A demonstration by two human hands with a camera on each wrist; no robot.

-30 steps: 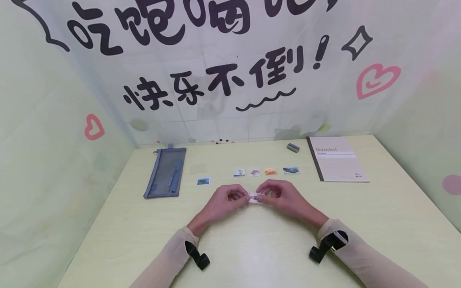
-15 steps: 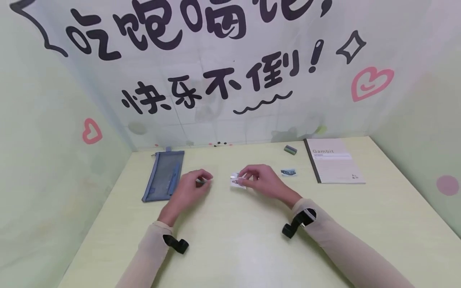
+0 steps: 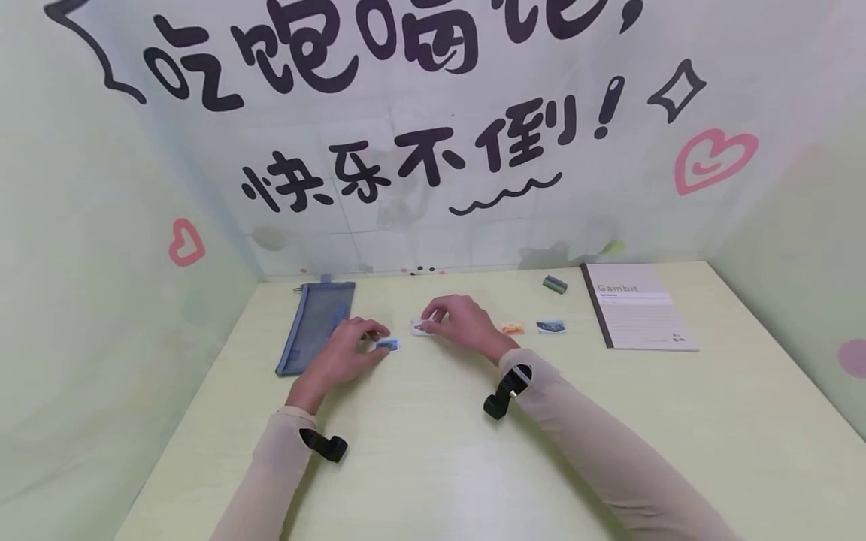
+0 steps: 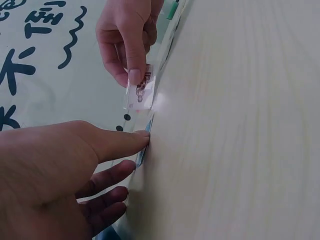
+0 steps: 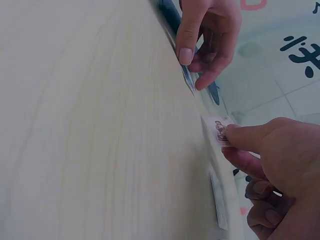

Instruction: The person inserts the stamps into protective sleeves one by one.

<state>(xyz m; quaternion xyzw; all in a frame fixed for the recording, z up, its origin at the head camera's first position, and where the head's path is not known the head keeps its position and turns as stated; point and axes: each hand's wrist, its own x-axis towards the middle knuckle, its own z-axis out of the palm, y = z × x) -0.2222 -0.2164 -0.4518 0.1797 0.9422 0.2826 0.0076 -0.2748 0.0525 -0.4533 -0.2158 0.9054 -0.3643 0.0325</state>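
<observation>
In the head view my right hand (image 3: 467, 323) pinches a small pale stamp (image 3: 418, 327) between thumb and index finger. The right wrist view shows the dark figure printed on this stamp (image 5: 220, 131), whose edge is glossy and clear. My left hand (image 3: 348, 349) is to its left, thumb and index finger at opposite edges of a blue-green stamp (image 3: 389, 344) low at the tabletop. Its other fingers are spread apart in the left wrist view. An orange stamp (image 3: 512, 328) and a blue landscape stamp (image 3: 551, 327) lie to the right. My right hand covers the spot between.
A blue mesh zip pouch (image 3: 314, 323) lies behind my left hand, partly covered by it. At the back right are a striped eraser-like block (image 3: 555, 284) and a notebook (image 3: 639, 308). A printed cloth wall (image 3: 406, 233) borders the table's far edge.
Both hands held the pale stamp together in front; then my left hand let go and moved left to the blue-green stamp. My right hand carried the pale stamp left and farther back, beside it.
</observation>
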